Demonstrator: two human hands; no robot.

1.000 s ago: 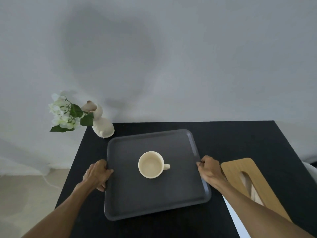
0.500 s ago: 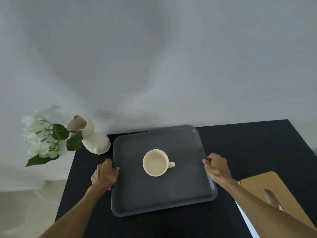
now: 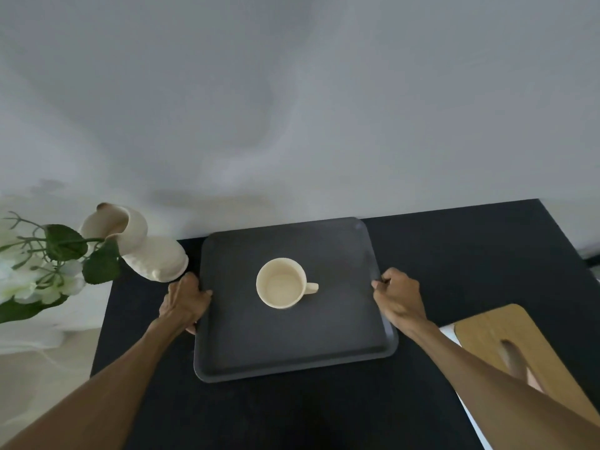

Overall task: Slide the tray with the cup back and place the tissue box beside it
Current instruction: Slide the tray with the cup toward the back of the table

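Resting on a black counter (image 3: 470, 254): one dark grey tray (image 3: 292, 339), its far edge close to the white wall (image 3: 292, 108). Cream cup (image 3: 281, 283), upright, near tray centre, handle pointing right. Left hand (image 3: 184, 302) closed on the tray's left rim, fingers (image 3: 204, 293) hooked over the edge; right hand (image 3: 398, 295) closed on the right rim. Tissue box (image 3: 506, 345), wooden lid with slot, at the counter's near right, well apart from the tray, partly behind the right forearm. Cream vase (image 3: 146, 251) with white flowers (image 3: 29, 277) and green leaves at the far left corner, just beside the tray.
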